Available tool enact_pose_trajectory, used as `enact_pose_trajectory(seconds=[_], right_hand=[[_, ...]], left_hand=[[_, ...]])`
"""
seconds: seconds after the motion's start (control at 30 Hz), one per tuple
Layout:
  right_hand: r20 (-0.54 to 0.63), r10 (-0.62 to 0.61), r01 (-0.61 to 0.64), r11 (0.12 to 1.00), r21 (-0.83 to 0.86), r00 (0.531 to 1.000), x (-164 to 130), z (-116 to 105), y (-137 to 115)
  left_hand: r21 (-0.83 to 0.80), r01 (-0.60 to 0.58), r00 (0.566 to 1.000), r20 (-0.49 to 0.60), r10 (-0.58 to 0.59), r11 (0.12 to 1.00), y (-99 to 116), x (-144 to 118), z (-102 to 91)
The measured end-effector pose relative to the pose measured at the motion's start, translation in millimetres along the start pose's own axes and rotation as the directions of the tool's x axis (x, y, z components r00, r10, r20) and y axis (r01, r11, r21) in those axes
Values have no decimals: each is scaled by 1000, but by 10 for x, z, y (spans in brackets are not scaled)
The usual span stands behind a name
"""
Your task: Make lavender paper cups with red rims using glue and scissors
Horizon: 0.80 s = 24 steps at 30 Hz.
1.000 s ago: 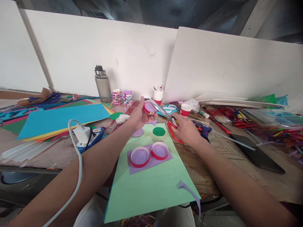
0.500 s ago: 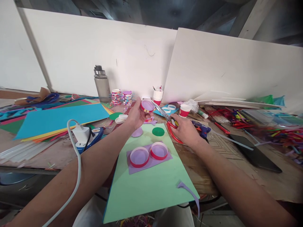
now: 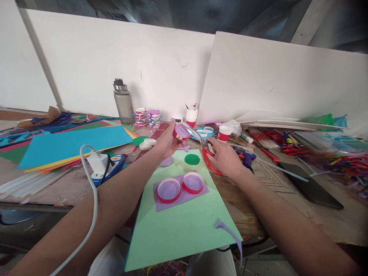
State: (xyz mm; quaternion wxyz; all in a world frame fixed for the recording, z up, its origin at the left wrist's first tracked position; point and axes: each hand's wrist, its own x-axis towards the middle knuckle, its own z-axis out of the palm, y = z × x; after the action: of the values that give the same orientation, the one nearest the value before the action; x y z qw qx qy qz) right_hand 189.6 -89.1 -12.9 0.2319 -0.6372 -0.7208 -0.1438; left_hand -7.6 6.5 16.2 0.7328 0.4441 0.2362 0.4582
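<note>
The red paper ring (image 3: 181,131) with its lilac disc was held above the middle of the worktop, pinched in the left hand (image 3: 168,142), whose fingers closed round it. The right hand (image 3: 227,159) gripped red-handled scissors (image 3: 204,150), blades at the ring's rim; trimming seemed under way, calling for slow ring turns. No writing was legible.

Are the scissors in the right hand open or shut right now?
Open. The scissors in the right hand have their blades spread apart, reaching the red-rimmed ring held by the left hand.
</note>
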Motion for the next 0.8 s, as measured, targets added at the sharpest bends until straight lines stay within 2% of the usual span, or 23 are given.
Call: enact_pose_trajectory(seconds=[0.2,0.37,0.7,0.8], right_hand=[[4,23,-23,999,-38,1000,0,-19,-23],[13,-1,1,1000,0,1000,2,-23,-44],[5,39,-39,999,10,999,-2,-18,-31],[7,37,-37,999,9,999,-3,-31,-45]], left_hand=[[5,3,1000,5,-3,1000,48,10,-21],[-19,1,1000,-16,-2,1000,53,12,-19],[-97,-118,993,-2,119,988,-51,11,31],[-110,-107,994,-11,107,988,-12,1,40]])
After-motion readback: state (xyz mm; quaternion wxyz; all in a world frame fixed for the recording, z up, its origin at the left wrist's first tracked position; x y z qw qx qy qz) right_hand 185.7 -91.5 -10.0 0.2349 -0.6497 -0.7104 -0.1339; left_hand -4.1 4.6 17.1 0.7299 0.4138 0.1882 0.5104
